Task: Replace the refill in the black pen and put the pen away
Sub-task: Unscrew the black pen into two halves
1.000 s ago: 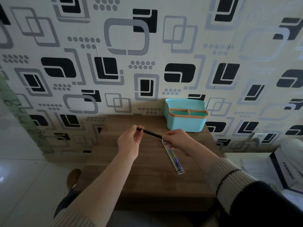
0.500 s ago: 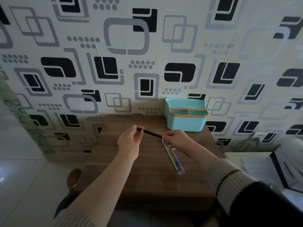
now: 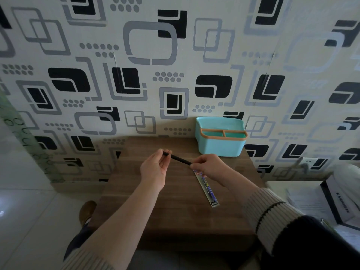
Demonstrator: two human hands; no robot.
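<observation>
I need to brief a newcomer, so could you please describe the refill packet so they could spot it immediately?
On the brown wooden table, look right of centre, in front of the turquoise plastic organiser. The long, narrow clear refill packet lies flat there, its far end under the right hand.

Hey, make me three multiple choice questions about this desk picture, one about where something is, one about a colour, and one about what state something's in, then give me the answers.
1. Where does the refill packet lie?
A. On the wooden table
B. In the organiser
C. On the floor

2. What colour is the desk organiser?
A. Red
B. Light blue with an orange rim
C. Black

3. How is the black pen held?
A. Lying loose on the table
B. Standing in the organiser
C. Between both hands above the table

Answers: 1 A, it lies flat on the wood. 2 B, as its walls and rim show. 3 C, left hand and right hand each pinch an end.
</observation>
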